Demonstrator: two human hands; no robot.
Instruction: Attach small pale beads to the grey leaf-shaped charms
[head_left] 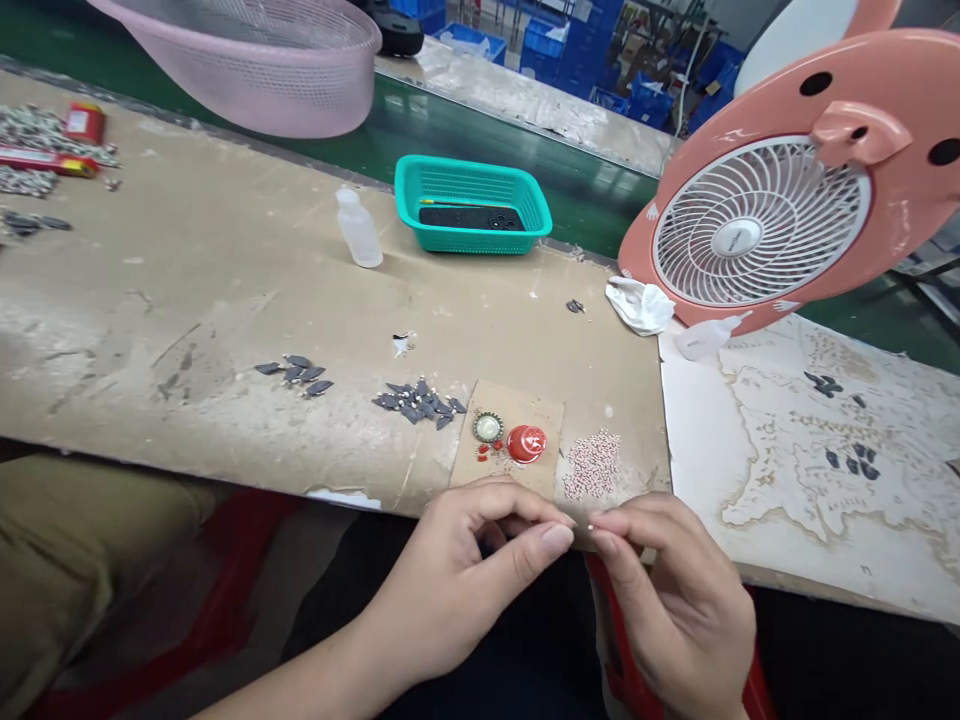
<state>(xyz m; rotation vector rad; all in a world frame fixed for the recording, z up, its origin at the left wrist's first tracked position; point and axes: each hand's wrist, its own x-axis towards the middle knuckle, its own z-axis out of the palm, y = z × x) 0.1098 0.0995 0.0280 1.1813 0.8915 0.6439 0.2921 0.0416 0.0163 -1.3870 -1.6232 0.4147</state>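
Note:
My left hand (487,570) is closed in a pinch over the table's near edge, thumb against forefinger; whatever lies between them is too small to make out. Facing it, a short gap away, my right hand (667,590) pinches a tiny pale bead-like piece (591,528) at its fingertips. Just beyond the hands, a cardboard square (466,462) carries a bottle cap (488,428) and a round red cap-like piece (526,443) with a glossy red surface. Small red bits (484,452) lie beside them. A spread of small pinkish beads (592,463) lies right of the card.
Dark leaf-shaped pieces (420,402) lie left of the card, with another group (294,372) farther left. Behind stand a plastic bottle (359,230), a green basket (474,240) and a pink basket (300,90). A pink fan (735,235) stands right, near a map-printed sheet (787,470).

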